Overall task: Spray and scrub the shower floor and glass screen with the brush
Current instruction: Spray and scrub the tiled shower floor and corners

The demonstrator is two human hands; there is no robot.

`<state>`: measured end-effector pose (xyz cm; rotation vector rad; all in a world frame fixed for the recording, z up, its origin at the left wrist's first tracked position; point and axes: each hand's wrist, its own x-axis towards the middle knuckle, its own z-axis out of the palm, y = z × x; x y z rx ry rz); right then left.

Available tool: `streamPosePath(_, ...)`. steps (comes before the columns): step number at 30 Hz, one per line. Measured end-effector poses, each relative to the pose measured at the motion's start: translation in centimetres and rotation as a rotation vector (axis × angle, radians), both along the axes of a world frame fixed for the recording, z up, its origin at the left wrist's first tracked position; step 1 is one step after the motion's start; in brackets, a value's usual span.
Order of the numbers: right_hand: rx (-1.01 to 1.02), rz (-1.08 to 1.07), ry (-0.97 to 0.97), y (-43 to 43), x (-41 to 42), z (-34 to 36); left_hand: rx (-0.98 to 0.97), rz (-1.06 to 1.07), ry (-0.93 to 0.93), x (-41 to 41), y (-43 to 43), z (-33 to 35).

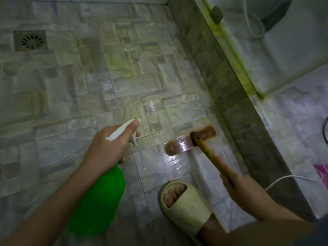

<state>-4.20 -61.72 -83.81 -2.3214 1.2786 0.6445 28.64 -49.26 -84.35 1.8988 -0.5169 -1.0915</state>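
Note:
My left hand (108, 146) grips a green spray bottle (99, 201) by its white trigger head, nozzle aimed at the wet tiled shower floor (74, 82). My right hand (236, 180), blurred, holds the wooden handle of a brown scrub brush (191, 141). The brush head lies flat on shiny wet tiles beside the raised tiled curb (229, 89). The glass screen (276, 55) rises from that curb at the upper right, with yellow-green grime along its bottom edge.
A square metal floor drain (31, 40) sits at the far left. My foot in a cream slide sandal (184, 205) stands just behind the brush. Beyond the curb lie a white cable (284, 180) and something pink (322, 172).

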Motion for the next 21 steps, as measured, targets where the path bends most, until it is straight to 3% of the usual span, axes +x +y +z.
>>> streamPosePath(5,-0.080,-0.029,-0.143,-8.6,5.9,-1.3,-0.009,-0.050,-0.032,-0.1,-2.3,0.0)
streamPosePath(9,-0.080,-0.124,-0.241,-4.9,1.2,-1.4,-0.035,-0.031,-0.012,0.0,-2.6,0.5)
streamPosePath(12,-0.013,-0.116,-0.194,-3.8,-0.8,-1.1,-0.067,-0.013,0.003,-0.1,-2.7,0.9)
streamPosePath(17,-0.133,-0.036,-0.194,-13.5,7.8,-1.9,-0.086,-0.002,0.010,-0.2,-3.4,0.6)
streamPosePath(21,-0.155,-0.124,-0.207,-8.6,3.4,-2.7,-0.097,0.018,0.007,0.3,-3.0,0.7)
